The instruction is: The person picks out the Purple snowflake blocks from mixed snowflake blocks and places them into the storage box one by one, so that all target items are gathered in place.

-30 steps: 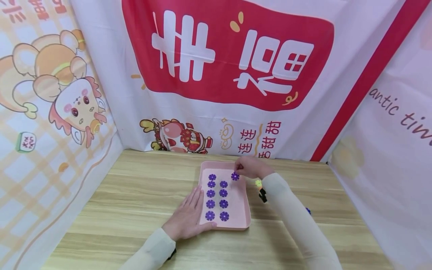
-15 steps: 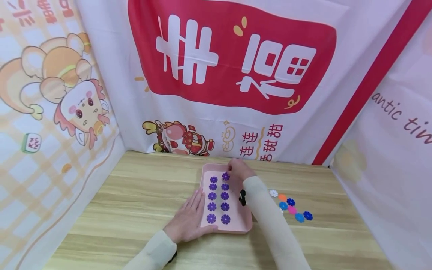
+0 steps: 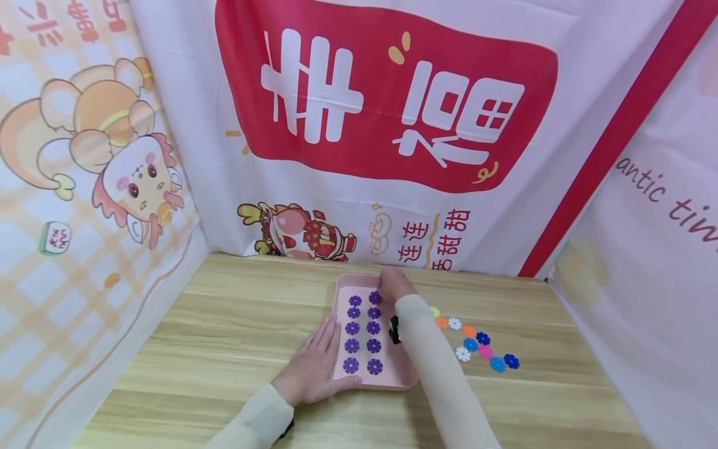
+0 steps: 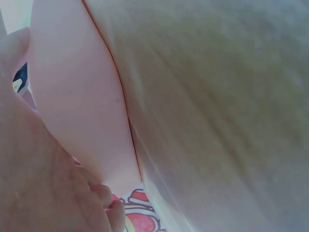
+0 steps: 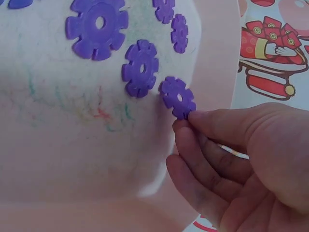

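Observation:
A pink tray (image 3: pixel 392 374) stands on the table with purple snowflake discs (image 3: pixel 351 345) laid flat in two columns. My left hand (image 3: pixel 311 368) rests along the tray's left side and near corner, fingers straight; the left wrist view shows the palm beside the tray's outer wall (image 4: pixel 82 96). At the far end of the right column, my right hand (image 3: pixel 396 285) pinches a purple snowflake disc (image 5: pixel 177 97) by its edge between thumb and fingertips. In the right wrist view that disc is slightly tilted, close to the tray floor. The right forearm hides part of the tray's right side.
On the wooden table (image 3: pixel 224 324), right of the tray, lie loose snowflake discs in several colours, among them a pink disc (image 3: pixel 485 352) and a white disc (image 3: pixel 462 354). A printed cloth (image 3: pixel 303 174) hangs close behind the tray's far edge.
My right hand has moved left and down with the purple disc, to the top of the right column. More coloured discs show on the right. The left hand stays at the tray.

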Demonstrator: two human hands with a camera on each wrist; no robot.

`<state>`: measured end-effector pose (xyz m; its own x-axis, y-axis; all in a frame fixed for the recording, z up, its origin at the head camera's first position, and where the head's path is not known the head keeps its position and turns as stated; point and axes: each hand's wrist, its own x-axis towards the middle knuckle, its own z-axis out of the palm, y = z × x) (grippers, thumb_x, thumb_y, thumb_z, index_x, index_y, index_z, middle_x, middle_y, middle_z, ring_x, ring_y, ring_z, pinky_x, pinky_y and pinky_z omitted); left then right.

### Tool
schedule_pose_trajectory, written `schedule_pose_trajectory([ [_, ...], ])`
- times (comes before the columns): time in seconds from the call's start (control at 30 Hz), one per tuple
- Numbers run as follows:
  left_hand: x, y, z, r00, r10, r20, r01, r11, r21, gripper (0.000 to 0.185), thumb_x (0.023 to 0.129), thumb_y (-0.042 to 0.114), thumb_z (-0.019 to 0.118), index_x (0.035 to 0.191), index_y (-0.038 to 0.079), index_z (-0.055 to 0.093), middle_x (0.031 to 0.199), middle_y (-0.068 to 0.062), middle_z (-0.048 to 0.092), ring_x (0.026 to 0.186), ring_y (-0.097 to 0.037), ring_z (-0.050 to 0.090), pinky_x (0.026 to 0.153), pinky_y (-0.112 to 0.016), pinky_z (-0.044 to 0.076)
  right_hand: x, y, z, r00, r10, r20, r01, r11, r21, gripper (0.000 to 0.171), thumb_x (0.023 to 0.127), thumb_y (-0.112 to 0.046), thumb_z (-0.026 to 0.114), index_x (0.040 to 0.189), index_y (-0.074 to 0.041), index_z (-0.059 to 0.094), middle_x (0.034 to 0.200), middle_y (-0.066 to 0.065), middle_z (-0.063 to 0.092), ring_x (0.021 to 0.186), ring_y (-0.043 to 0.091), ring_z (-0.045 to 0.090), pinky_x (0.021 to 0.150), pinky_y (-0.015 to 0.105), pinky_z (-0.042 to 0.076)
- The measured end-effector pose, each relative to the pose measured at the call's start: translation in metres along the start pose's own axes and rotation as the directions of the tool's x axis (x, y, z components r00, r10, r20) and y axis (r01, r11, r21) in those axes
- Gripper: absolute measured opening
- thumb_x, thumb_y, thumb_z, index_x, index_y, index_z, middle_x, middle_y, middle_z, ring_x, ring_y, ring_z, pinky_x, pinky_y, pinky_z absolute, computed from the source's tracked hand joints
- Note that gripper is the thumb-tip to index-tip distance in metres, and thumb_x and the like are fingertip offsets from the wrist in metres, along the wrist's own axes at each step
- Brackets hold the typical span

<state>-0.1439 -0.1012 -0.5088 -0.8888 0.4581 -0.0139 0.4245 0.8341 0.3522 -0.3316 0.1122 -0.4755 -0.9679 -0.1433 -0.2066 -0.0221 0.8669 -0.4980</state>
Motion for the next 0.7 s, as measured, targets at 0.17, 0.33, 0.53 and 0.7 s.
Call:
schedule_pose_trajectory([
  [0.17,-0.002,0.0,0.0,1.0,-0.001,0.003,0.001,1.0,-0.004,0.116,0.095,0.078,0.054,0.166,-0.005,0.017,0.176,-0.024,0.008,0.165,-0.042,0.011,0.134,-0.057,0.018,-0.004,0.001,-0.002,0.999,-0.023,0.03,0.022,1.0,0.009,0.015,0.095,0.004,0.069,0.091,-0.005,0.08,0.086,0.008,0.078,0.073,0.018,0.069,0.066,0.029,0.059],
  [0.33,0.001,0.001,-0.001,1.0,0.012,-0.002,-0.012,1.0,-0.001,0.116,0.095,0.079,0.054,0.166,-0.005,0.017,0.176,-0.025,0.008,0.165,-0.042,0.011,0.134,-0.057,0.019,-0.014,-0.001,-0.016,0.996,-0.074,0.042,0.078,0.993,-0.087,0.019,0.093,0.007,0.066,0.092,-0.005,0.081,0.079,0.004,0.072,0.069,0.016,0.062,0.061,0.026,0.053],
  [0.53,0.0,-0.001,-0.006,1.0,0.004,-0.005,-0.004,1.0,0.014,0.118,0.094,0.081,0.052,0.166,-0.005,0.016,0.176,-0.024,0.007,0.165,-0.042,0.01,0.134,-0.057,0.019,-0.033,-0.007,-0.041,0.97,-0.233,0.068,0.242,0.947,-0.211,0.01,0.095,-0.002,0.072,0.1,-0.004,0.081,0.089,0.007,0.077,0.076,0.017,0.068,0.072,0.029,0.061],
  [0.7,-0.003,-0.007,-0.012,0.999,-0.045,-0.004,0.045,0.999,0.002,0.121,0.092,0.082,0.054,0.167,-0.003,0.015,0.177,-0.023,0.005,0.166,-0.04,0.008,0.134,-0.056,0.018,-0.053,-0.002,-0.057,0.941,-0.321,0.103,0.337,0.903,-0.268,0.009,0.098,-0.012,0.073,0.102,-0.006,0.08,0.096,0.007,0.078,0.082,0.016,0.069,0.081,0.034,0.064],
])
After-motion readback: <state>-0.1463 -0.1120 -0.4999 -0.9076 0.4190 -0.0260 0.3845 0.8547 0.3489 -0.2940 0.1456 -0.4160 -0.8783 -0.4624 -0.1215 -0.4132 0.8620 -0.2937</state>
